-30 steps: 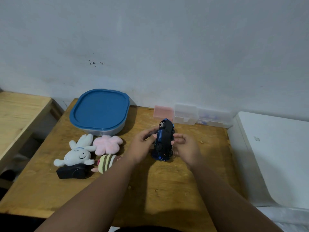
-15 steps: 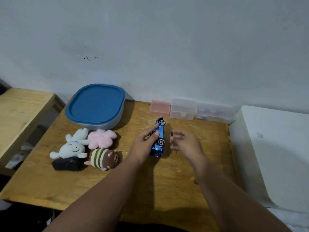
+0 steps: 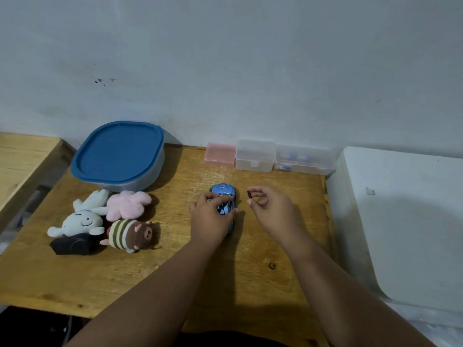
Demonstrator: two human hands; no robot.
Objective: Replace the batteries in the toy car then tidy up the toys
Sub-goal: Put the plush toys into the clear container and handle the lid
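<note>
Car [image 3: 224,196] sits upright on the table [image 3: 250,271], nose toward the wall, and my left hand [image 3: 210,219] is closed over its roof and near side. My right hand [image 3: 271,211], just beside it and clear of the car, pinches a small dark tool [image 3: 249,194] between thumb and forefinger. Plushies [image 3: 105,219] lie well left, near the blue-lidded box [image 3: 120,156].

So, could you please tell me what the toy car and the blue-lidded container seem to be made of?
The toy car looks like glossy painted metal or hard plastic; its blue shell reflects light. The container looks like plastic: a matte blue lid over a translucent greyish wall.
</note>
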